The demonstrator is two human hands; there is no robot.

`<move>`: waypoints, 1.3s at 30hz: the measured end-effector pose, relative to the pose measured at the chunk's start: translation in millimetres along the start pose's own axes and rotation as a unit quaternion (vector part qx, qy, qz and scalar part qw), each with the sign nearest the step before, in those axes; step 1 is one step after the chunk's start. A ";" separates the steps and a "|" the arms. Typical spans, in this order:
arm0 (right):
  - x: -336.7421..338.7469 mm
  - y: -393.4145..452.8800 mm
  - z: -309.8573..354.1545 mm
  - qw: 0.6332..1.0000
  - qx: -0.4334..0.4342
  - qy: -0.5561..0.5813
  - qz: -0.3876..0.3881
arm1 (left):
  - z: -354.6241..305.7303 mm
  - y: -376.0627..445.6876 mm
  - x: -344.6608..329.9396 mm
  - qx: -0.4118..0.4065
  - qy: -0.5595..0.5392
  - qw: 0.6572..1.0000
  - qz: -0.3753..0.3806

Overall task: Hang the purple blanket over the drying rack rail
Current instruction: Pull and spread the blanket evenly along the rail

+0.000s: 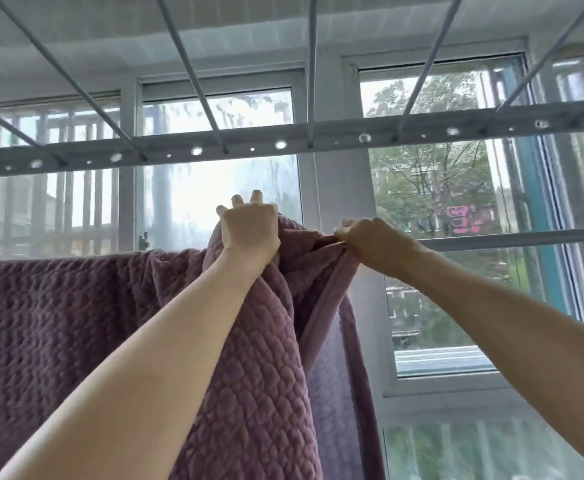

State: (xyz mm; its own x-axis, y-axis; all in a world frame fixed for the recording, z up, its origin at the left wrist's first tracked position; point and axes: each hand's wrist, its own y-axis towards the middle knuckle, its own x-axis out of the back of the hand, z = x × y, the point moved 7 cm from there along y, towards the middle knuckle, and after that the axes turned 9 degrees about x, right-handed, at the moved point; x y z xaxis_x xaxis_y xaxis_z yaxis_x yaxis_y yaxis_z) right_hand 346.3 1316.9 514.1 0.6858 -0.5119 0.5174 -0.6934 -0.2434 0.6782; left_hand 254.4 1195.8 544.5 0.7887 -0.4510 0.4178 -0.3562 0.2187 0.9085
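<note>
A purple quilted blanket hangs over a horizontal grey rail that runs across the view at about hand height. The blanket's left part lies spread along the rail; its right end is bunched up in a hump. My left hand grips the top of that hump, fingers over the far side. My right hand pinches the blanket's bound edge just to the right, at the rail. The rail is bare to the right of my right hand.
An overhead drying rack with a perforated crossbar and several thin rods spans above my hands. Behind the rail stand large windows, one open at the right, with trees and buildings outside.
</note>
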 end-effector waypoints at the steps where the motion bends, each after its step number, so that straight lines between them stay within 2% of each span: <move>1: 2.1 -9.0 -11.0 1.000 -0.016 -0.022 0.011 | -4.4 1.1 0.4 0.001 0.002 1.000 -0.004; 4: 11.6 -24.9 -37.1 0.992 -0.104 -0.069 0.035 | -24.4 2.8 1.1 -0.004 -0.005 1.000 -0.016; 6: 11.3 -25.6 -44.0 0.980 -0.179 -0.056 0.063 | -35.8 4.4 0.3 -0.007 -0.038 0.999 -0.010; 8: 0.9 -25.9 -41.5 0.968 -0.238 0.030 0.075 | -40.9 3.0 -2.8 -0.001 -0.079 0.997 0.007; 10: -12.7 -28.9 -34.5 0.953 -0.261 0.145 0.049 | -44.3 -2.5 -5.7 0.002 -0.104 0.995 0.007; 13: -19.9 -33.6 -28.6 0.950 -0.250 0.183 0.043 | -49.3 -8.2 0.3 -0.004 -0.105 0.994 -0.014; 16: -8.9 -30.3 -23.6 0.970 -0.226 0.086 0.001 | -67.1 -13.8 9.4 -0.090 -0.036 0.995 -0.016; 18: -4.2 -24.8 -15.3 0.976 -0.218 0.023 -0.018 | -81.9 -28.1 1.0 -0.174 0.038 0.984 0.014; 20: -9.4 -22.2 -3.2 0.975 -0.223 -0.015 -0.009 | -83.6 -44.7 -12.7 -0.203 0.113 0.972 0.048; 24: -13.3 -14.0 27.8 0.978 -0.193 -0.065 -0.041 | -55.6 -53.4 -25.7 -0.160 0.163 0.972 0.062; 30: 1.7 21.9 60.4 0.993 -0.093 -0.067 -0.001 | -0.8 -33.4 -36.9 -0.087 0.225 0.969 0.058; 34: 11.7 53.4 63.6 0.994 -0.086 -0.058 -0.019 | 24.6 -17.6 -31.0 -0.055 0.223 0.973 0.030; 39: 8.8 71.0 58.4 0.992 -0.096 -0.084 -0.018 | 76.4 5.6 -19.6 -0.003 0.217 0.976 0.031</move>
State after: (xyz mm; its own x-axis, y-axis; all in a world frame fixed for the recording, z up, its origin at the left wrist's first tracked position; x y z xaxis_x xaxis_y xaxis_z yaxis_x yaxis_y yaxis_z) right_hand 290.2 1247.0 536.3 0.6518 -0.6400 0.4068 -0.6027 -0.1116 0.7901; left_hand 198.6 1139.7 542.3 0.9043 -0.0274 0.4260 -0.4079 0.2388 0.8813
